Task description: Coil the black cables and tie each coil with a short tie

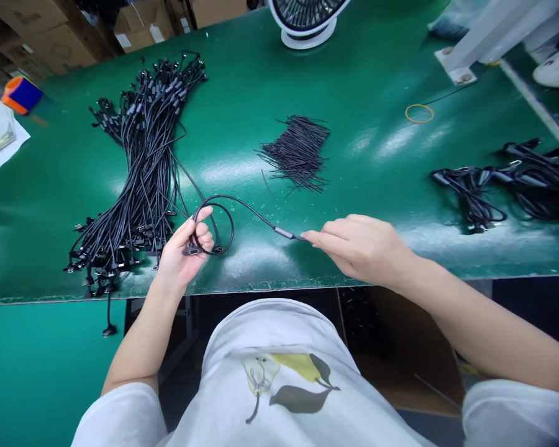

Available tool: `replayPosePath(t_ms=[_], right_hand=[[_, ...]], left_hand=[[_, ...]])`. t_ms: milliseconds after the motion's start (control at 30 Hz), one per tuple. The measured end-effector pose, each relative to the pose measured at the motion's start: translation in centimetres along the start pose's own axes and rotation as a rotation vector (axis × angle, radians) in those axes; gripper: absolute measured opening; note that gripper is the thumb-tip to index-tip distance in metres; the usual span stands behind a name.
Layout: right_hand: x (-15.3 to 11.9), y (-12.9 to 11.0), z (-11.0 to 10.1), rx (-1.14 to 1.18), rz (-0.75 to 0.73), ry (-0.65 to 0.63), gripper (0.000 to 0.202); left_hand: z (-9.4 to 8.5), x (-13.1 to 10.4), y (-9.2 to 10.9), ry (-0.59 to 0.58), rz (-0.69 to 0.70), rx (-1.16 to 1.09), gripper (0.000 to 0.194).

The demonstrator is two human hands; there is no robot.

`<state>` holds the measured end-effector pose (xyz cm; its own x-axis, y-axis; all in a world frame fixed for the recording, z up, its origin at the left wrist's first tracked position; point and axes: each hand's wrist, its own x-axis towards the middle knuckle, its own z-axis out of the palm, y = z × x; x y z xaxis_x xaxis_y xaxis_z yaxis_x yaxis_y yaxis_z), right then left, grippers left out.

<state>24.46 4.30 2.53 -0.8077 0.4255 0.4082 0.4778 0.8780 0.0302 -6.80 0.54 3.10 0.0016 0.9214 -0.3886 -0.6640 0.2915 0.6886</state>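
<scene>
A black cable (pixel 249 208) runs between my two hands above the front of the green table. My left hand (pixel 186 245) is closed on one end, where the cable forms a loop and a dark connector shows by the fingers. My right hand (pixel 361 245) pinches the other end, just past a grey sleeve (pixel 284 233) on the cable; the tip is hidden by the fingers. Left of my left hand lies a big bundle of black cables (pixel 142 167) with connectors at both ends. A pile of short black ties (pixel 298 152) rests beyond my hands.
Coiled cables (pixel 470 192) lie at the right. A white fan (pixel 307 22) stands at the back, and a metal bracket (pixel 456 65) at the back right. A yellow ring (pixel 419 113) lies near it. Blue-and-orange tape (pixel 23 94) and paper (pixel 9 139) are at left. Cardboard boxes (pixel 51 49) stand behind.
</scene>
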Motion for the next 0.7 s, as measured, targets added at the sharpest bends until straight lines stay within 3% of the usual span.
replayPosePath(t_ms=[67, 167, 267, 333, 400, 500, 600, 700], right_hand=[[0.8, -1.2, 0.5, 0.135, -0.058, -0.09, 0.022], [3.2, -2.7, 1.1, 0.402, -0.105, -0.207, 0.024], [5.8, -2.5, 1.6, 0.611, 0.086, -0.116, 0.027], [6.8, -1.9, 2.3, 0.729, 0.272, 0.034, 0.024], [7.1, -1.9, 3.3, 0.89, 0.483, 0.202, 0.028], [6.8, -3.3, 5.1, 1.375, 0.764, 0.237, 0.041], [6.7, -5.5, 6.3, 1.829, 0.989, 0.257, 0.047], [7.2, -6.8, 6.7, 1.95, 1.135, 0.5, 0.051]], left_hand=[[0.3, 0.2, -1.3, -0.02, 0.036, 0.16, 0.021], [1.0, -0.1, -3.5, -0.173, 0.096, 0.503, 0.032], [1.6, -0.8, -4.6, -0.293, 0.065, 0.773, 0.034], [2.0, -1.1, -4.4, -0.324, 0.022, 0.705, 0.034], [2.4, -1.1, -4.1, -0.305, 0.004, 0.499, 0.034], [2.9, -0.9, -4.3, -0.22, 0.002, 0.303, 0.032], [2.9, -0.8, -6.1, -0.227, -0.035, 0.289, 0.039], [2.5, -0.7, -8.4, -0.213, -0.003, 0.312, 0.047]])
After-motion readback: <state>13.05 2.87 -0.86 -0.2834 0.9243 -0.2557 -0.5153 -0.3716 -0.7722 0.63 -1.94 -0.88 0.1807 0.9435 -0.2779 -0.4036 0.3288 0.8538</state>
